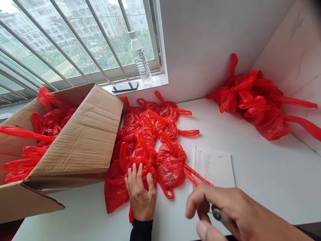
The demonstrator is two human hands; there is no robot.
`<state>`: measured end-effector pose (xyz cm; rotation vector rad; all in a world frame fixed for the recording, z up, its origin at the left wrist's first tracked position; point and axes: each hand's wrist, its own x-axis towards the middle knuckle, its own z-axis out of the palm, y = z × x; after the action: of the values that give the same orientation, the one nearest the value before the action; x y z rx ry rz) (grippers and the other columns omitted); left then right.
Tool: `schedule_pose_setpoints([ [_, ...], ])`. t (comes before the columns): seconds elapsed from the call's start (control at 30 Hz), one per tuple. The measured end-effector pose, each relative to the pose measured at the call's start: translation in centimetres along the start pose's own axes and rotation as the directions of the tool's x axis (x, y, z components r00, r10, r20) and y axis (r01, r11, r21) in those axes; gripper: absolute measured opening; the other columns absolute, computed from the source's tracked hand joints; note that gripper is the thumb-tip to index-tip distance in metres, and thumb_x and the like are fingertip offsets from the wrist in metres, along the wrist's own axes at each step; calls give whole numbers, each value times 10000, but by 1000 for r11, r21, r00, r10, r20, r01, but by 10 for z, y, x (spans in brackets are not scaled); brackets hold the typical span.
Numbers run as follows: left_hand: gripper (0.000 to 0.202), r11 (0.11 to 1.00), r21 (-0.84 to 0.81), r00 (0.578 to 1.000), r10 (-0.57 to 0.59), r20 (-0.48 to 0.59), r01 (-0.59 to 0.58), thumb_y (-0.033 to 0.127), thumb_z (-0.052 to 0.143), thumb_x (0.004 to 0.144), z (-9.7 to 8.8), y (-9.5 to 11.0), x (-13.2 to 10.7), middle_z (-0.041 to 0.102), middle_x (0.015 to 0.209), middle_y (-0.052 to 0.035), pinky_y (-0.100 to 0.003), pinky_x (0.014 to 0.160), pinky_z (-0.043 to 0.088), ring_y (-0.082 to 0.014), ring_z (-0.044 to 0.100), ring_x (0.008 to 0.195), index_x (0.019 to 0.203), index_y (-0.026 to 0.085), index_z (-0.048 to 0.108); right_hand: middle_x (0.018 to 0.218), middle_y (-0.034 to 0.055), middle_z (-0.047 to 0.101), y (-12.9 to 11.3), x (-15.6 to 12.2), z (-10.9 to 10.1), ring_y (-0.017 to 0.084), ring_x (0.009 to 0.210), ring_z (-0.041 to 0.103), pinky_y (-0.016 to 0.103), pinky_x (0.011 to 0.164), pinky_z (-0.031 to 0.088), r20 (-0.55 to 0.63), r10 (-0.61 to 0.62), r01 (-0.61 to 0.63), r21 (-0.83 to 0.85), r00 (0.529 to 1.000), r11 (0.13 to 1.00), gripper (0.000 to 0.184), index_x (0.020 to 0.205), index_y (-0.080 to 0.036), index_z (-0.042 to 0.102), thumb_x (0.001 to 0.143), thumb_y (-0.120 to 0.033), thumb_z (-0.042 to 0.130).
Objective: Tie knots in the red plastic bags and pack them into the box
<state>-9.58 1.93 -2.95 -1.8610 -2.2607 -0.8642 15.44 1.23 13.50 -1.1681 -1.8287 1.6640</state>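
My left hand (140, 194) lies with its fingers stretched over a tied red plastic bag (147, 157) at the near end of a cluster of such bags. To its right is another knotted red plastic bag (171, 165), full and rounded, its handle loops trailing on the table. My right hand (213, 211) is raised above the table's near edge, fingers curled around a pen (217, 214), of which only a dark end and part of the shaft show. Just beyond this hand lies a notepad (215, 167) with handwritten columns, its lower edge partly covered.
An open cardboard box (82, 137) holding more red bags stands on the left. At the back right, a heap of red bags (255, 100) rests against the wall. A water bottle (141, 60) and a phone (125, 86) are on the sill by the barred window.
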Motion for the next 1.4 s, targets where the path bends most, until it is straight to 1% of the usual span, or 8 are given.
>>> schedule_pose_setpoints([
  [0.1,521,988,107,985,-95,-145,111,394,461,966,-13,-14,10,374,1547,-199,-585,1185,169,-352,246,1471,1421,142,488,666,0,625,43,11,-19,168,532,492,301,514,367,-186,114,-166,-292,976,942,273,831,-290,624,933,-485,463],
  [0.23,599,951,197,968,-249,33,238,481,375,980,-10,-37,17,373,1526,-248,-688,1103,237,-430,293,1430,1488,166,407,700,18,642,111,14,-39,234,641,597,345,609,415,-367,241,-414,-526,899,743,368,776,-270,568,960,-513,362],
  [0.47,629,928,364,986,-130,103,84,506,371,960,19,-45,22,397,1503,-249,-694,1123,142,-397,296,1434,1492,170,395,1265,88,644,185,15,-44,299,990,694,431,790,513,-530,292,-570,-494,796,656,571,1429,-274,394,912,-515,435],
  [0.67,613,950,307,991,-95,95,62,490,388,961,25,-50,40,412,1500,-236,-698,1125,129,-390,309,1432,1490,180,399,1253,99,626,184,25,-47,297,941,701,431,788,519,-556,222,-545,-523,801,656,483,1321,-268,450,924,-541,422],
  [0.83,565,994,101,994,-39,-103,49,404,470,953,13,-36,31,381,1543,-186,-654,1167,120,-362,263,1462,1471,186,412,1211,87,602,186,47,-67,281,987,665,408,784,512,-616,144,-531,-511,775,676,369,1166,-250,456,979,-531,306],
  [1.13,664,847,-239,861,503,77,-474,184,534,853,32,14,-12,419,1545,-61,-542,1207,166,-321,321,1447,1490,313,398,1123,122,584,200,97,-103,277,1101,580,408,944,464,-637,-41,-459,-597,770,658,266,1138,-186,560,932,-256,407],
  [1.27,587,862,-188,866,492,92,-470,204,546,861,50,12,-7,454,1518,-104,-534,1210,156,-310,338,1442,1442,251,485,1099,118,600,178,118,-107,288,1026,595,459,924,478,-639,-144,-371,-599,756,710,287,1150,-194,590,886,-245,486],
  [1.4,492,803,-213,831,544,-119,-556,157,595,829,64,-1,-1,644,1326,-122,-543,1188,251,-311,475,1355,1318,215,607,1170,97,584,114,194,-124,231,992,614,387,904,518,-635,-339,-167,-600,694,783,363,1234,-220,536,899,-359,547],
])
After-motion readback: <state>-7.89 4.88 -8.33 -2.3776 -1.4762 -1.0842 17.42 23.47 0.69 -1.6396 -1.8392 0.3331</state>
